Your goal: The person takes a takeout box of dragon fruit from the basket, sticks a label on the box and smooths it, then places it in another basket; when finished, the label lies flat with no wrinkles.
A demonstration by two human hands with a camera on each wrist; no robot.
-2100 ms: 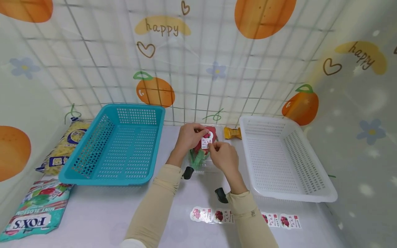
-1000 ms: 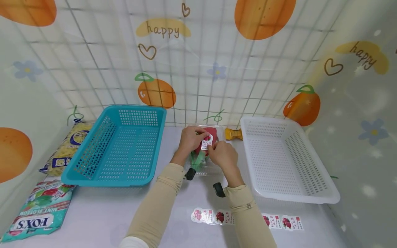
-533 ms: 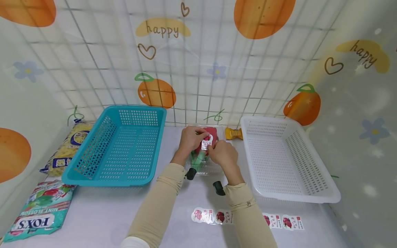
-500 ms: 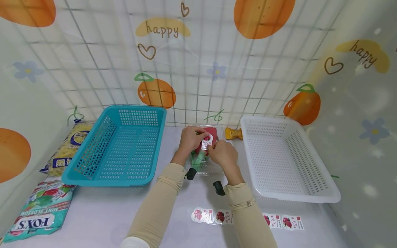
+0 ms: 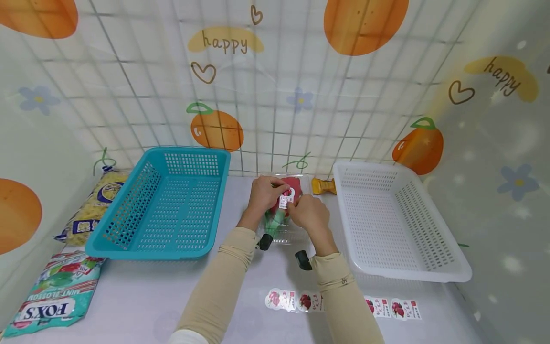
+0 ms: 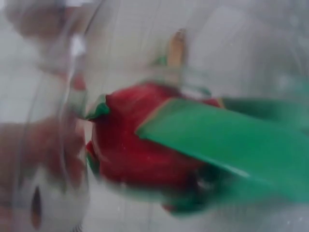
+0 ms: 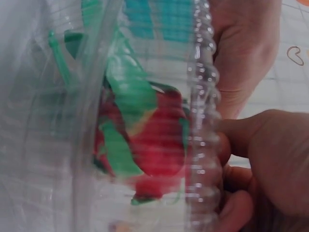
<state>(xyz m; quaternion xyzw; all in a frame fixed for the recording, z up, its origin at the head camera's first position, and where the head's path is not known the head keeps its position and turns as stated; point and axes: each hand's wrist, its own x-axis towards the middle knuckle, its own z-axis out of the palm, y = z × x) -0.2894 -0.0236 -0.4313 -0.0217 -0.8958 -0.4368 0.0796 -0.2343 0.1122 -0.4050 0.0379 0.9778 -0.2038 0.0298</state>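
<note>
A clear plastic box (image 5: 281,229) with a red fruit with green leaves (image 5: 275,215) inside stands on the table between two baskets. My left hand (image 5: 265,191) grips the box's far left side with curled fingers. My right hand (image 5: 309,214) pinches a small white sticker (image 5: 286,198) against the box's top. In the left wrist view the red fruit (image 6: 145,145) fills the blurred frame behind clear plastic. The right wrist view shows the fruit (image 7: 154,140) behind the box's ribbed rim (image 7: 203,121), with my curled right fingers (image 7: 260,154) against that rim.
A blue basket (image 5: 129,248) lies to the left and a white basket (image 5: 412,274) to the right. Sticker strips (image 5: 301,301) lie near the table's front. A FOX'S bag (image 5: 47,296) and a yellow bag (image 5: 92,205) sit at far left. A yellow object (image 5: 322,185) lies by the wall.
Both hands have stayed on the box and the sticker; only a slight shift of the hands and the view.
</note>
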